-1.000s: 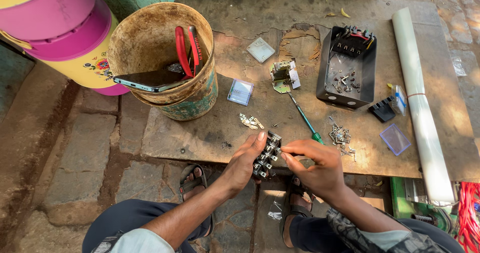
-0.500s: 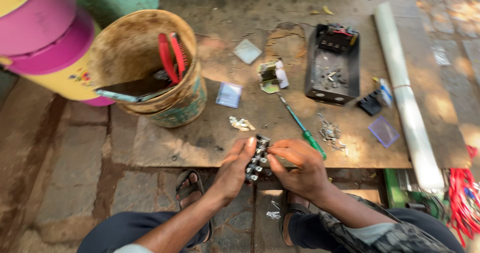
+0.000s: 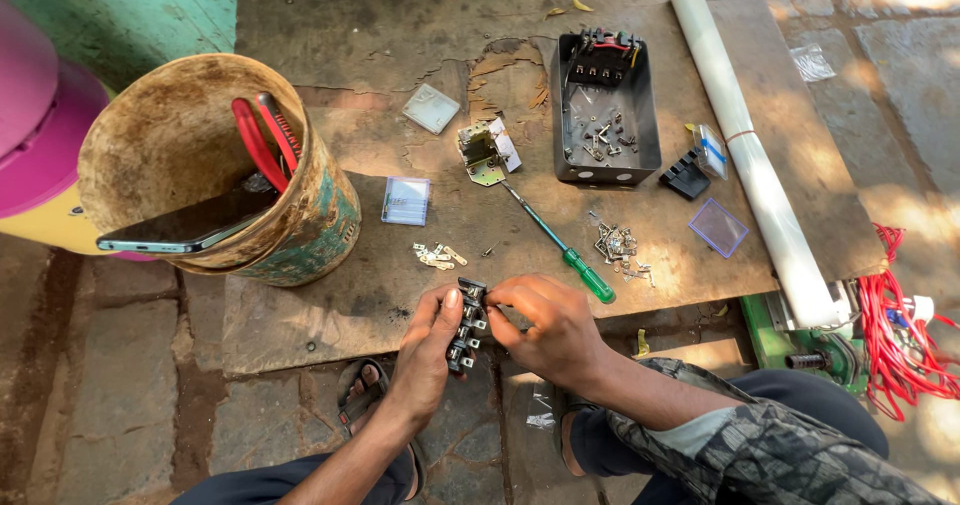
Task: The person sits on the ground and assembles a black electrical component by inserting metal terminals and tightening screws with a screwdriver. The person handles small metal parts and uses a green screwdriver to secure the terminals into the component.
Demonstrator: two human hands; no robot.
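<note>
Black terminal block (image 3: 467, 323) gripped between left hand (image 3: 428, 350) and right hand (image 3: 548, 327) at wooden tabletop (image 3: 350, 25) edge | green screwdriver (image 3: 560, 249) just beyond | rusty bucket (image 3: 215, 165) far left

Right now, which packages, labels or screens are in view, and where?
Smartphone: dark screen, lying across the rusty bucket rim, far left.
Clear plastic box: square, bluish, board centre.
Clear lid: square, purple-tinted, right.
Small clear packet: blue-striped, beside the white roll.
</note>
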